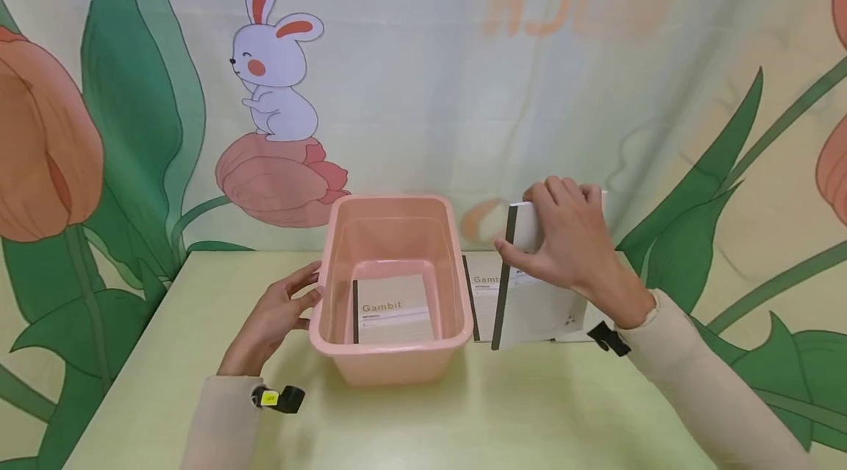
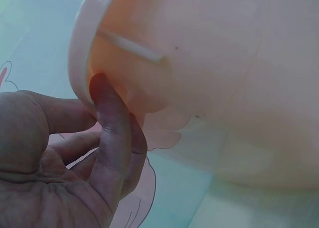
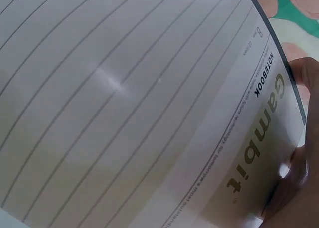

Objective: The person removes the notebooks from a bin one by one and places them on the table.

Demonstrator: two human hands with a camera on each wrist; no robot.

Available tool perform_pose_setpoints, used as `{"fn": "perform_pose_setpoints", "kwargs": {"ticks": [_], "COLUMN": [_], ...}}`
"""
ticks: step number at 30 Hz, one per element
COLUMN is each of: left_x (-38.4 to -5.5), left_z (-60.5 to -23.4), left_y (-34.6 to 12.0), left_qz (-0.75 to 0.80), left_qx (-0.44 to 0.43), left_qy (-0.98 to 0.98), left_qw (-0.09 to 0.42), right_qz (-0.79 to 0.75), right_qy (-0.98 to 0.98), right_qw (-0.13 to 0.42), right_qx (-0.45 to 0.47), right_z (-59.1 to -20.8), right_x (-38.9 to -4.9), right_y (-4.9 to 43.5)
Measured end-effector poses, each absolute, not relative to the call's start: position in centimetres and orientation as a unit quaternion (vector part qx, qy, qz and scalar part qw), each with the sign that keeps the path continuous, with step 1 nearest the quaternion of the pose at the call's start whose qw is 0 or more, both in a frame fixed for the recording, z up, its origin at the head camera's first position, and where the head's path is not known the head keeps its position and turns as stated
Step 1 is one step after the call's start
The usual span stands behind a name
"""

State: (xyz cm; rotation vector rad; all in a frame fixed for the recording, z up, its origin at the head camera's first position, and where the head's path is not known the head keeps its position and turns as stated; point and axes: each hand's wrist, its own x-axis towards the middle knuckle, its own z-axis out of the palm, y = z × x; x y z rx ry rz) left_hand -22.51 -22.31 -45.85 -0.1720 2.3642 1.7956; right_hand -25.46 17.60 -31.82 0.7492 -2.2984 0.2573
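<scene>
The left hand (image 1: 274,319) lay nearest, fingers (image 2: 113,138) loosely curved against the pink tub's (image 1: 456,264) left rim, touching rather than clasping it; the right hand (image 1: 569,242) pinched a raised Gambit notebook (image 1: 529,308), tilted just right of the tub; beneath it lay another notebook (image 1: 483,286); a third (image 1: 393,308) lay inside the tub; all stood on the green table (image 1: 463,411).

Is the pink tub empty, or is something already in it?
Not empty: one white notebook marked "Gambit" lies flat on the bottom of the pink tub.
</scene>
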Motion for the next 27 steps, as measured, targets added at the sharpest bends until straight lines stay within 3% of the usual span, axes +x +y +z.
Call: {"fn": "perform_pose_setpoints", "kwargs": {"ticks": [5,12,16,27], "left_x": [-22.7,-22.5,-22.4,-22.4], "left_z": [-45.9,-45.8,-45.8,-45.9], "left_y": [-22.1,-22.4,-22.4,-22.4], "left_qz": [0.604,0.598,0.599,0.602], "left_qx": [-0.063,-0.067,-0.065,-0.060], "left_qy": [0.789,0.794,0.793,0.791], "left_qw": [0.090,0.086,0.087,0.088], "right_qz": [0.094,0.063,0.060,0.067], "right_qy": [-0.919,-0.964,-0.976,-0.982], "right_qw": [0.290,0.144,0.092,-0.021], "right_qx": [0.248,0.213,0.187,0.173], "right_z": [-37.0,-46.0,-50.3,-55.3], "right_x": [-25.5,-25.5,-25.9,-27.9], "right_y": [19.3,18.4,18.2,18.5]}}
